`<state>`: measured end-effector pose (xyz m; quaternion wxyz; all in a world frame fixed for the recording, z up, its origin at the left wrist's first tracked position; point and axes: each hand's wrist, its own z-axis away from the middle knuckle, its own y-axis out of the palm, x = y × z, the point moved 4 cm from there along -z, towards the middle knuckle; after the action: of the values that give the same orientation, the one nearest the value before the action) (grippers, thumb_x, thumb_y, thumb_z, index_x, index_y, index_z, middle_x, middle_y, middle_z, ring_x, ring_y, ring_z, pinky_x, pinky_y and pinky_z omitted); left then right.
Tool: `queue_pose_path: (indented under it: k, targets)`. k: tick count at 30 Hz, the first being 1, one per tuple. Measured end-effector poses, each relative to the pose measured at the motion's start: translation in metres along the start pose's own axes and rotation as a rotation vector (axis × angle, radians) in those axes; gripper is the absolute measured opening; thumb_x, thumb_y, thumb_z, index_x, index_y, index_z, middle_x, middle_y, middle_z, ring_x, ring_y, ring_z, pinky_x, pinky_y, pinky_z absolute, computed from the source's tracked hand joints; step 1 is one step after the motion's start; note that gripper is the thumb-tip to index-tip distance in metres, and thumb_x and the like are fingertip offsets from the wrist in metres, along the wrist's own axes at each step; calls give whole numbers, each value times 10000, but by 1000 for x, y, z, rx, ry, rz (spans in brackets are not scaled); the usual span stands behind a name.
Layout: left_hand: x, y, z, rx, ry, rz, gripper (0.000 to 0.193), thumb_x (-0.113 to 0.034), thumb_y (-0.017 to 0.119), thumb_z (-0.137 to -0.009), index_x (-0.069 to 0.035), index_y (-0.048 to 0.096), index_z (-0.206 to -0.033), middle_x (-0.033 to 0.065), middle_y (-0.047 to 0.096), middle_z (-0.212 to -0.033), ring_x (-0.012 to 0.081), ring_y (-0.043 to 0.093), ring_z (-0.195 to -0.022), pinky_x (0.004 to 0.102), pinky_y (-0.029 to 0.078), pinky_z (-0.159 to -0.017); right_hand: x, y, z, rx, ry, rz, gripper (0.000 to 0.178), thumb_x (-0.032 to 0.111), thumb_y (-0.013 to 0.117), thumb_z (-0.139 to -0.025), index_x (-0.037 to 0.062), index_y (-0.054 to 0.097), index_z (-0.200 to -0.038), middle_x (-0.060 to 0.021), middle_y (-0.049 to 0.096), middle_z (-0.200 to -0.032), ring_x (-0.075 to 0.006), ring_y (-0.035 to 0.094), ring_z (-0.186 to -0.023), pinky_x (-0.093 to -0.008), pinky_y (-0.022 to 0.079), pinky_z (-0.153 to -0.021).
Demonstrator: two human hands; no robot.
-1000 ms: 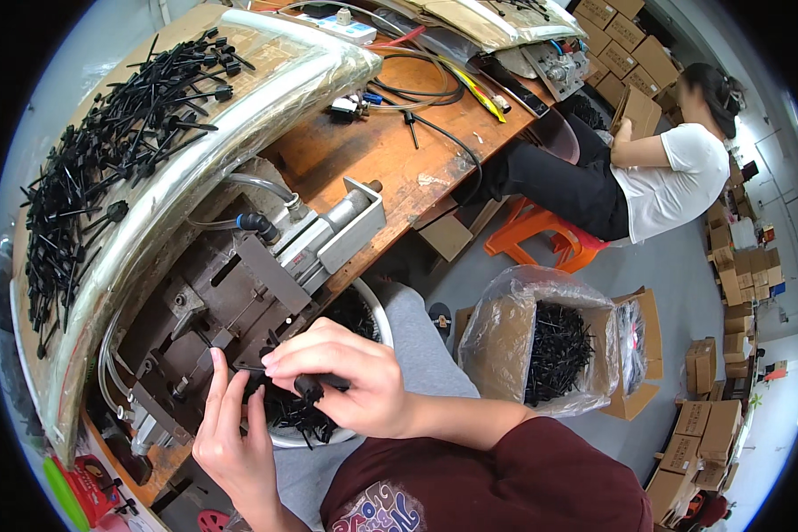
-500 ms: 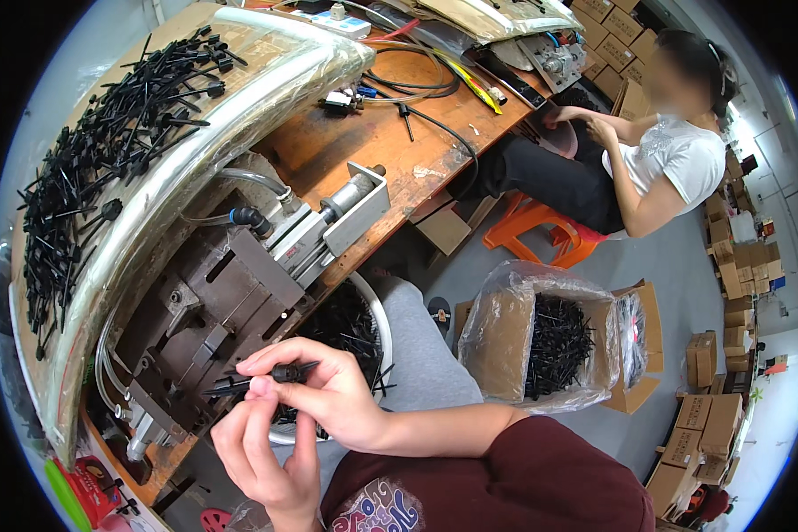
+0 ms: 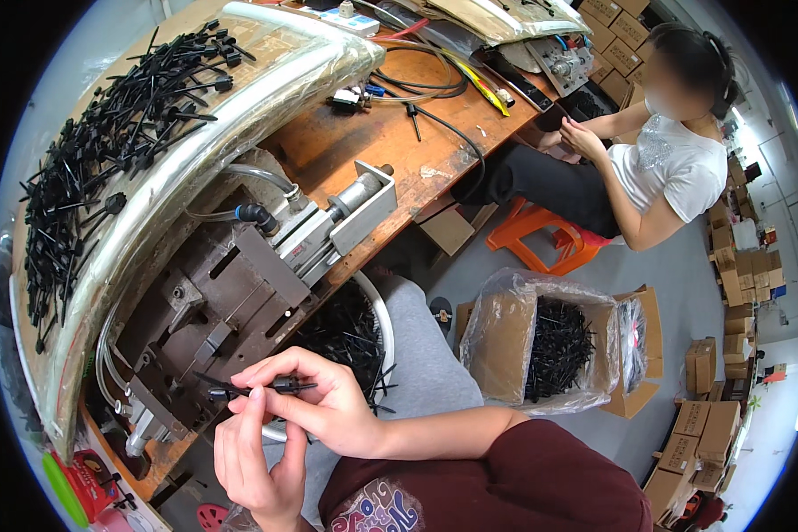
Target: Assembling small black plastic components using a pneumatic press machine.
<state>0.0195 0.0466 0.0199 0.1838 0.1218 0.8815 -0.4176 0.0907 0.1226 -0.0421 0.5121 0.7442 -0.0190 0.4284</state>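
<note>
My right hand [image 3: 337, 412] pinches a slim black plastic piece [image 3: 289, 384] with a thicker collar and a thin stem, held above the near edge of the bench. At its left end my left hand [image 3: 262, 465] has thumb and fingertips pressed together, touching the black plastic there. A dark flat tip and a small block stick out to the left of the fingers; whether they belong to a second piece, I cannot tell. Just beyond my hands lies a brown metal fixture [image 3: 257, 266] with a pneumatic cylinder [image 3: 355, 199] and clear hoses.
Many similar black pieces lie on a plastic-wrapped cardboard panel [image 3: 239, 115] at the left. More fill a round tub [image 3: 387, 328] by my lap and a lined carton [image 3: 496, 346] on the floor. A co-worker [image 3: 674, 168] sits on an orange stool [image 3: 541, 244] at right.
The black plastic has turned slightly between my fingertips, its left end now higher. My left fingers have straightened and drawn closer together. The co-worker's hands have shifted, and the view has moved slightly.
</note>
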Motion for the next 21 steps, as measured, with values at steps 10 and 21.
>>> queue_pose_path:
  k: [10,21]
  targets:
    - [-6,-9,2,-14,-37,32,370,76,736,-741,44,680,-1105,143,636,-982,251,618,-851,340,510,-754,8,-6,-6,-45,21,56,160,-33,598,-946,-40,601,-1105,-176,638,-1173,-245,681,-1034,-330,570,-897]
    - [21,-4,0,67,-240,-21,250,85,609,-876,68,641,-1123,195,596,-1325,306,616,-1165,376,500,-955,24,-28,-9,-89,111,-1,164,-22,647,-913,-47,620,-1072,-178,675,-1054,-213,707,-875,-313,587,-795]
